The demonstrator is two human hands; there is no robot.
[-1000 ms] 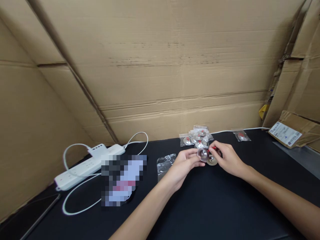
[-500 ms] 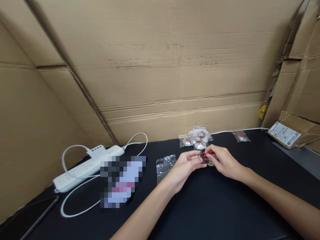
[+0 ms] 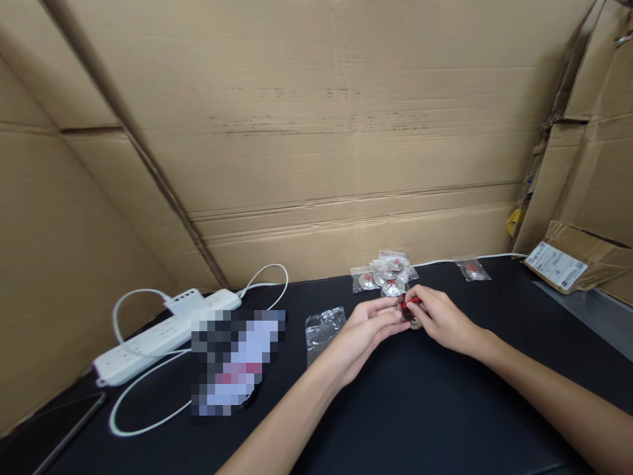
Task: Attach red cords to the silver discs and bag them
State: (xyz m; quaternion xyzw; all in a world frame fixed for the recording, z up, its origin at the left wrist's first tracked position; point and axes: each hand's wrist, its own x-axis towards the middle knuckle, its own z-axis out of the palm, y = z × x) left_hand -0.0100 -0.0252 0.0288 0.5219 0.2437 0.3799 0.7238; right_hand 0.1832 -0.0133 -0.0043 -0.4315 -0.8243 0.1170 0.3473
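My left hand [image 3: 368, 324] holds the edge of a small round shiny metal disc [image 3: 404, 307] between thumb and fingers. At the disc's middle my right hand [image 3: 438, 318] pinches a red cord-like piece [image 3: 413, 301]. Below the fingers shows part of a second pale round disc [image 3: 416, 324]; I cannot tell which hand supports it. An open clear plastic bag [image 3: 324, 326] lies on the black table just left of my left hand. Behind the hands is a pile of small clear bags [image 3: 393, 274], each with a round metal disc and a red bit inside.
One more bagged disc [image 3: 472, 269] lies at the back right, near a cardboard parcel [image 3: 564, 260] with a white label. On the left are a white power strip [image 3: 168, 336] with a looped cable, a pixelated item [image 3: 242, 363] and a dark phone-like slab [image 3: 54, 429]. Cardboard walls [image 3: 321, 132] surround the table.
The whole view has shifted slightly. The disc in my hands has tilted a little, and my fingers have closed in around it. Both hands keep their hold.
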